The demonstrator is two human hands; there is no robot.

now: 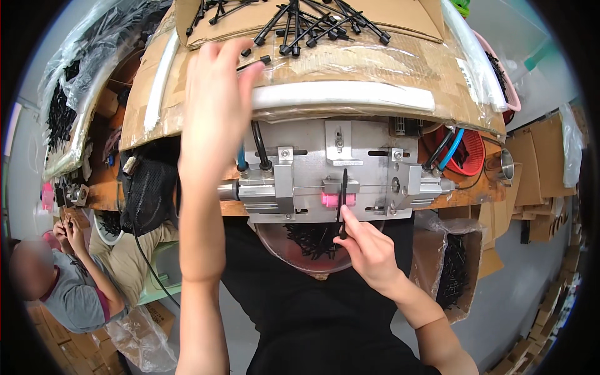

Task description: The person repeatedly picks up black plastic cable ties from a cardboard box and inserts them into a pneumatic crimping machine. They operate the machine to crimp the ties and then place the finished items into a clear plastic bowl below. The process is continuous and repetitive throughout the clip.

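the right hand (373, 255) has thumb and fingertips clamped on the near end of a black rod (344, 185), which runs away from the person across a pink block (329, 200) at the middle of a metal jig (301, 139). whether the rod touches the block or hangs just over it, i can't tell from here. the left hand (214, 94) is up over the carton (375, 72), its thumb and fingers apart, near a loose rod (257, 62) by the pile of rods (296, 28); it's blurred, so any contact is unclear. to my eye the step in hand is lining one rod up at the jig, and the next move calls for a steady right wrist and a clean pick by the left. a bowl (269, 247) of rods sits below, partly hidden by the jig. the pile is cut off at the top, and most of the wooden surface (456, 199) is covered. off left, a co-worker (70, 297) handles something too small to make out.
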